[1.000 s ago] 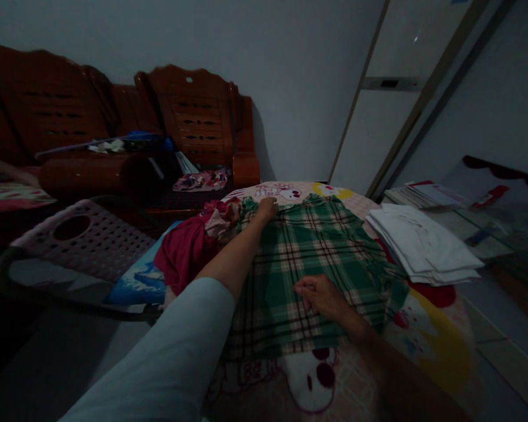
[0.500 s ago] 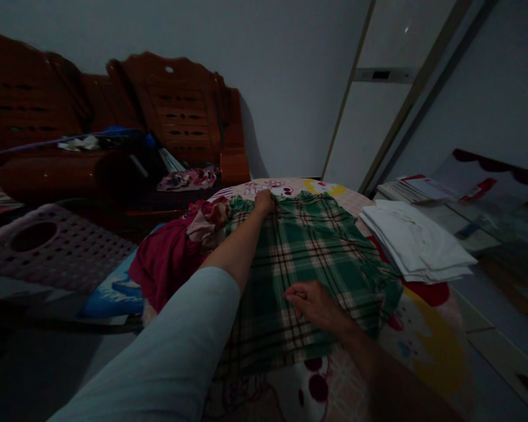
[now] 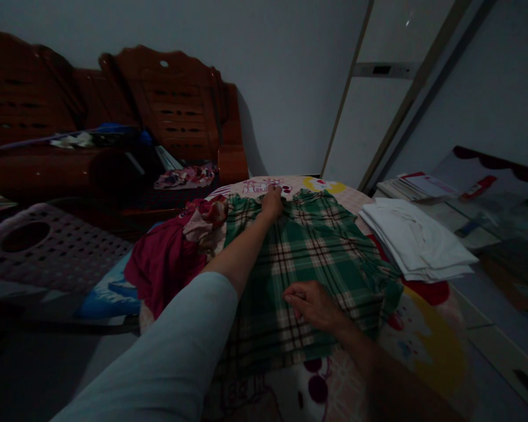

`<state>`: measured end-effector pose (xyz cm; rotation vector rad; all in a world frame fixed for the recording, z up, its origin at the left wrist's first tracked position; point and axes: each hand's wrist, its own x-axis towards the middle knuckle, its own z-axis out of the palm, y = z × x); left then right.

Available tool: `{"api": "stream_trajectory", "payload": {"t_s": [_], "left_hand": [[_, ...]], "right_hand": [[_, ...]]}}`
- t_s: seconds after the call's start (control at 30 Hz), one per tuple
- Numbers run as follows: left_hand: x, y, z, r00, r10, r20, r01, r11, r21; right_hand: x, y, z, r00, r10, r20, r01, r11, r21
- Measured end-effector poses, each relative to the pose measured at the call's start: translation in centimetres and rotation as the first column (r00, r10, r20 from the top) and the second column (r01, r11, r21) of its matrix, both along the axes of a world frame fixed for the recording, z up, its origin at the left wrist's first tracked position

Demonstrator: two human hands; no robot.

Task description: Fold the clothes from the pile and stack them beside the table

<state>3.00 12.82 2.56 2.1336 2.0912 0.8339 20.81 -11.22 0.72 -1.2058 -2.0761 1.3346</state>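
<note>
A green plaid shirt (image 3: 317,246) with cream and dark stripes lies spread out, its gathered neckline at the far side. At that neckline my left hand (image 3: 273,202) is closed, its fingers bent on the cloth edge; the fingertips are partly hidden. Nearer to me, my right hand (image 3: 312,302) is over the middle of the shirt, fingers curled together and thumb against them, with nothing visible in it. Left of the shirt is a heap of dark red clothing (image 3: 167,264), bunched against its edge.
Beneath the shirt is a round table with a patterned cloth (image 3: 440,334). Folded white cloth (image 3: 418,237) lies at the right edge, near a glass-topped surface with papers (image 3: 418,186). Leftward are a woven plastic basket (image 3: 70,246) and wooden chairs (image 3: 171,111).
My left hand has shifted slightly right along the neckline, its fingers now raised more. My right hand stays in place, and the shirt looks nearly the same. The view has moved a little.
</note>
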Motion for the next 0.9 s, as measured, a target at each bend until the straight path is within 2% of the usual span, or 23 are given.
{"api": "stream_trajectory", "payload": {"t_s": [0.17,0.37,0.6,0.73,0.9], "left_hand": [[2.5,0.7,-0.3,0.99,-0.132,-0.052,0.13,0.99,-0.047],[3.1,2.2,-1.9,0.995,-0.084,-0.047,0.073,0.976,-0.206],[3.5,3.1,-1.7,0.994,-0.09,-0.062,0.069,0.959,-0.274],[3.8,3.3,-1.1,0.998,-0.043,-0.051,0.029,0.965,-0.261],[4.1,3.8,-0.7,0.997,0.01,0.08,-0.002,0.995,-0.097]], "right_hand": [[0.0,0.0,-0.1,1.0,-0.002,-0.012,0.002,1.0,-0.017],[0.1,0.1,-0.1,1.0,0.006,0.01,-0.006,1.0,0.011],[0.1,0.0,-0.5,1.0,0.002,-0.015,-0.002,1.0,0.028],[0.1,-0.1,-0.4,1.0,0.0,-0.025,0.0,1.0,0.012],[0.0,0.0,-0.3,1.0,0.002,-0.017,-0.001,1.0,0.023]]}}
